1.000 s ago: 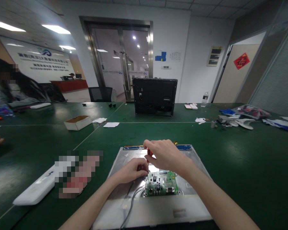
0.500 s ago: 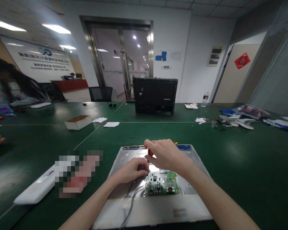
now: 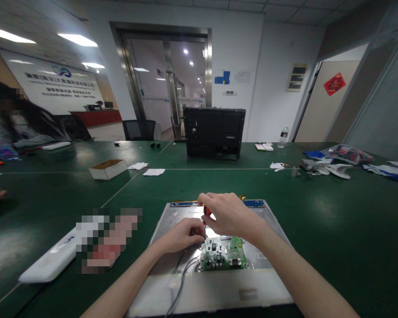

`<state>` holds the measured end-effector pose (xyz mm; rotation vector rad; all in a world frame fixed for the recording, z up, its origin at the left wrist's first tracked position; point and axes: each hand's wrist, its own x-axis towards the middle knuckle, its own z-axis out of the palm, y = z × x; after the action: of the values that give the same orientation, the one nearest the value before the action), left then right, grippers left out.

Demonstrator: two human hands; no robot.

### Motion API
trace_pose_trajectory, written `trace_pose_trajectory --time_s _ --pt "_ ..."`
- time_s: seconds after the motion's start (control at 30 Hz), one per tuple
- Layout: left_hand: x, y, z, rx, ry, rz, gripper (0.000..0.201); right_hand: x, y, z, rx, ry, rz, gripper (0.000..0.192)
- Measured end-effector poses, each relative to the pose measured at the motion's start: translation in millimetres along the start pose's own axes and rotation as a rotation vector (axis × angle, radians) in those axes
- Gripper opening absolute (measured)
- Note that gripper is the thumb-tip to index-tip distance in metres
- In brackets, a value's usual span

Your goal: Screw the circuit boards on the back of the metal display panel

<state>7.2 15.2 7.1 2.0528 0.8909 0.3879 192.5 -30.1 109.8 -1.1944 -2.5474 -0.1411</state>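
1. My right hand (image 3: 230, 214) grips a red-handled screwdriver (image 3: 206, 213), tip down at the green circuit board (image 3: 223, 254).
2. My left hand (image 3: 182, 235), fingers pinched narrow, steadies the tip at the board's 10 o'clock corner.
3. The board sits on a silver metal panel (image 3: 265, 221), on the green tabletop (image 3: 334, 221).
4. Board lettering is too small to read.

A small screwdriver (image 3: 205, 216) with a red-orange handle stands nearly upright, its tip down at the far left corner of a green circuit board (image 3: 223, 253). The board lies flat on a silver metal panel (image 3: 272, 229), near its middle. The panel rests flat on the green bench (image 3: 334, 212), grey cables (image 3: 182, 276) trailing from the board's left edge.
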Motion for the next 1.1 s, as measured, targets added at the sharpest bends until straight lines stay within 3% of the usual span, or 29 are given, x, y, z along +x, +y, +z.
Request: trace_pose_trajectory --time_s 1.1 --pt "-2 2 -0.5 0.003 0.008 -0.017 0.006 2 0 1 -0.007 -0.002 0.02 0.016"
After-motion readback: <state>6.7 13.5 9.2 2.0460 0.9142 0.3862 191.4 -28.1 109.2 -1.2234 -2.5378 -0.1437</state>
